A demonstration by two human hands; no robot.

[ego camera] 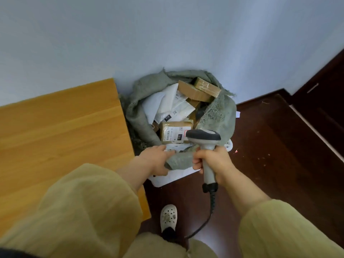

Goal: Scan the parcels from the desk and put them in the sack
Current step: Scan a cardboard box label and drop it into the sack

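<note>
Standing over frayed grey-green woven sack (137, 116) slumped against pale wall beside orange wooden desk (61, 127), person clenches right hand (214, 161) round handle of grey corded barcode scanner (202, 135), its head over sack mouth. Left hand (156, 159) grips flat white plastic mailer (171, 175) at sack's near rim, fold of sacking draped across it. Inside sack: brown cardboard boxes (193, 91), white poly bags (163, 103), labelled taped parcel (175, 131) on top.
</note>
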